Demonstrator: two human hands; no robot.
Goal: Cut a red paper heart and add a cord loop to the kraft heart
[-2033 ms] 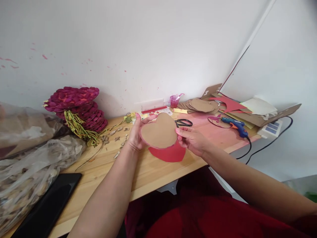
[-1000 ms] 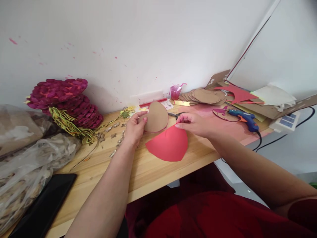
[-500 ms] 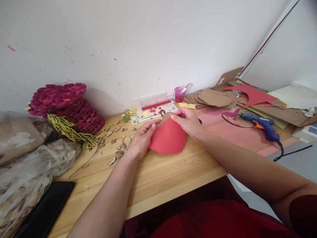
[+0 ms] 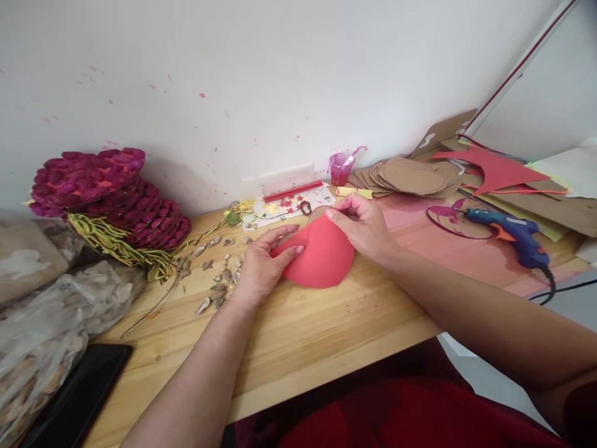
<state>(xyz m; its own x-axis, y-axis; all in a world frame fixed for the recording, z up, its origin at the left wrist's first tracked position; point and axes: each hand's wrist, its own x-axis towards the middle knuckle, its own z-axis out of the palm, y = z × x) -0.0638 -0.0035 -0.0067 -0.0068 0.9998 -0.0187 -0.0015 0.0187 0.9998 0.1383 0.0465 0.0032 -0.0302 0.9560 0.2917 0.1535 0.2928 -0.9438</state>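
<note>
A rounded red paper piece [image 4: 321, 258] is held above the wooden table, its lower edge curved. My left hand [image 4: 268, 258] grips its left side, with the thumb on the front face and the fingers behind. At the top edge, my right hand [image 4: 364, 227] pinches the paper between thumb and fingers. Behind the red piece a bit of brown cardboard [image 4: 319, 213] shows. Near my left hand lie scattered shells [image 4: 219, 289].
Purple shell-covered stacks [image 4: 88, 180] with yellow-green strings stand left, beside plastic bags [image 4: 60, 330] and a black flat object [image 4: 79, 395]. Paper stars [image 4: 286, 205], a pink-stained cup [image 4: 341, 168], cardboard discs [image 4: 413, 174] and a blue glue gun [image 4: 517, 236] lie beyond and right.
My left hand has shifted down along the red paper's left side, and its thumb now lies farther over the face. The view has turned slightly, moving the surroundings in the picture.
</note>
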